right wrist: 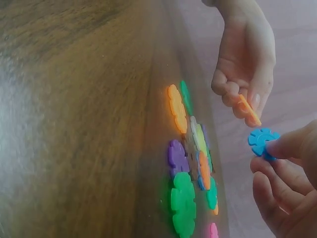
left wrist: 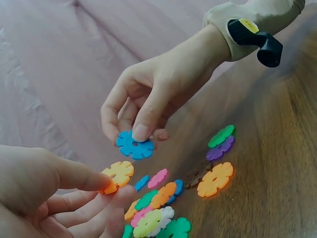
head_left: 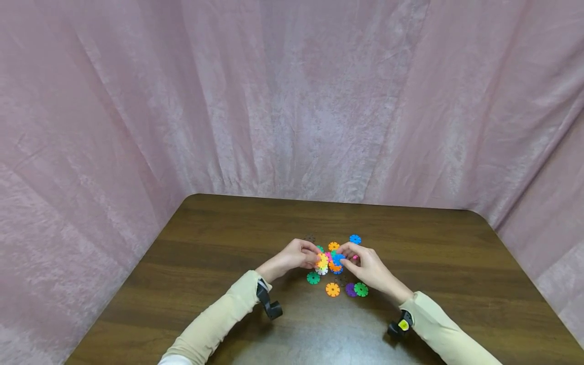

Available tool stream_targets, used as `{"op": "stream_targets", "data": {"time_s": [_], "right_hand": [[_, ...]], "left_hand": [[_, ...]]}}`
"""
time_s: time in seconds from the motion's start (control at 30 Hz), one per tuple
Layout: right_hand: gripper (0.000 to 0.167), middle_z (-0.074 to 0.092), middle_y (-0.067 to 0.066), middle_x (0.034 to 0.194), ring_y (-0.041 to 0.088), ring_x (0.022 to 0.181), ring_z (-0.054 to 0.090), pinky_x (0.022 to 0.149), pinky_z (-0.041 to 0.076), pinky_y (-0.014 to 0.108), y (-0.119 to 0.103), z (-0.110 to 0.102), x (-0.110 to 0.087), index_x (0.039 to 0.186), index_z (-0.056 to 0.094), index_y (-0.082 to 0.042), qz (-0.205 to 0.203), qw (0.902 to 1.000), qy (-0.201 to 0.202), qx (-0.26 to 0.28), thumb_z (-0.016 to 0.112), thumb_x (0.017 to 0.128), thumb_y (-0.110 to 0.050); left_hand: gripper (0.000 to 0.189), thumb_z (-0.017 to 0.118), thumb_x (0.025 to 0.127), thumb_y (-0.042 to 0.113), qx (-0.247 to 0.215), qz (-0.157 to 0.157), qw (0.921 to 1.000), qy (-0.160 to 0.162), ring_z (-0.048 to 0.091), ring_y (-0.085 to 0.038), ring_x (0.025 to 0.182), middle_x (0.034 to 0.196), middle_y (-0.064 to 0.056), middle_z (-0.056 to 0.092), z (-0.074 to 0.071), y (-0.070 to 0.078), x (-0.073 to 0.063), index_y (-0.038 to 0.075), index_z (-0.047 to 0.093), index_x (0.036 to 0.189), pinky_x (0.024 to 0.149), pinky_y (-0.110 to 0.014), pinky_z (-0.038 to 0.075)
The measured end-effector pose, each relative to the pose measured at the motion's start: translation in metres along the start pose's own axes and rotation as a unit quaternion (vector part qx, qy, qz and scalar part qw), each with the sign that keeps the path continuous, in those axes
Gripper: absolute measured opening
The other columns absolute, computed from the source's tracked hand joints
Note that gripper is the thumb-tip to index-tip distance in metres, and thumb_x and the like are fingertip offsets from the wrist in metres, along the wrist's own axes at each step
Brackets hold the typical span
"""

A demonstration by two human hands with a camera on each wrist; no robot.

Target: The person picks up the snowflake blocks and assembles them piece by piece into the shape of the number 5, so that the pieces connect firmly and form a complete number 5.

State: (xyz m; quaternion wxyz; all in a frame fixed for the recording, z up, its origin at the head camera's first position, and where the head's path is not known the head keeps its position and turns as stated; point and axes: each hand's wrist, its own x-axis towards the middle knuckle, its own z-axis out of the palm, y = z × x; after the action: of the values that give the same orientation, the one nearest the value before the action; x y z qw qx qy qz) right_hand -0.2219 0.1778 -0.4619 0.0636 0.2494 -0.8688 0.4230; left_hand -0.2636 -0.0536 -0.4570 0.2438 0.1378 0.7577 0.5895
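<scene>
Left hand pinches orange disc | right hand pinches blue disc | we see blue just right of orange, rims apart, both above the scattered discs

The right hand pinches a blue disc. Just above it, the left hand pinches an orange disc; left of the blue disc, coloured discs lie on a wooden table.
</scene>
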Motion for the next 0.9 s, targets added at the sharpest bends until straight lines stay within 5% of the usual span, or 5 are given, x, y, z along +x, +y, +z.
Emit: {"op": "stream_targets", "data": {"time_s": [0.37,0.9], "right_hand": [[0.014,0.072,-0.002,0.088,0.006,0.078,0.064,0.07,0.057,0.035,-0.0037,0.0031,0.0007,0.096,0.068,-0.01,-0.033,0.9981,0.051,-0.006,0.074,0.083,-0.006],[0.011,0.073,0.001,0.087,0.007,0.073,0.065,0.067,0.055,0.028,-0.0062,0.0056,0.0019,0.093,0.068,-0.011,-0.059,0.9958,0.069,-0.011,0.074,0.084,-0.007]], "left_hand": [[0.025,0.067,0.09,0.008,-0.023,-0.014,0.9996,0.006,0.069,-0.013,0.072,0.09,-0.013,0.074,0.0034,0.0014,0.0005,-0.006,0.067,0.111,0.077,-0.033,0.059],[0.025,0.066,0.09,0.009,-0.038,-0.024,0.9989,0.014,0.067,-0.01,0.069,0.077,-0.002,0.07,0.0076,0.0069,0.0003,-0.006,0.068,0.11,0.074,-0.029,0.058]]}}
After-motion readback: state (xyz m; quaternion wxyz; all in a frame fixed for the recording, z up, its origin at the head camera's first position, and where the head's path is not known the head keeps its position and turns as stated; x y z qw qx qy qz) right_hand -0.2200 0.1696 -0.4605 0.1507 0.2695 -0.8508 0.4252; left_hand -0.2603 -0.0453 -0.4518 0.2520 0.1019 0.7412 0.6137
